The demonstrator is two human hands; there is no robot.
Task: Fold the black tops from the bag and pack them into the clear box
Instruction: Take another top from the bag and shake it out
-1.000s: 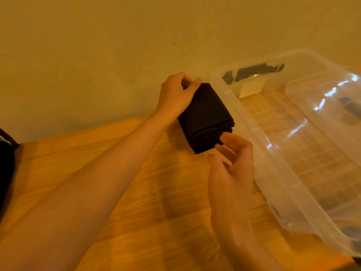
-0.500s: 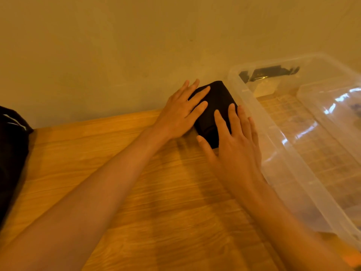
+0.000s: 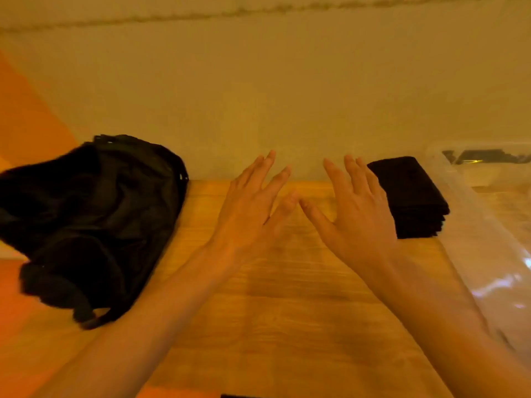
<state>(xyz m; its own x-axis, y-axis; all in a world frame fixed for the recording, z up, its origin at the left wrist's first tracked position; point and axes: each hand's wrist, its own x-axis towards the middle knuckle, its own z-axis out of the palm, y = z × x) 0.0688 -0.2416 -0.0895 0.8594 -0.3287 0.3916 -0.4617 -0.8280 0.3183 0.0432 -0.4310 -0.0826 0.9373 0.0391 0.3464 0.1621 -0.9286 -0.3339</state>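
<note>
We see a wooden tabletop (image 3: 287,326) against a plain wall (image 3: 258,96), with a slumped black bag (image 3: 94,225) at the left. The folded black top (image 3: 413,196) lies on the tabletop just beside the clear box (image 3: 482,254) (not inside it). Our left hand (image 3: 247,214) and right hand (image 3: 356,216) hover with fingers spread, empty, between them. The box is cut off at the right; the bag's contents are too dark to make out.
</note>
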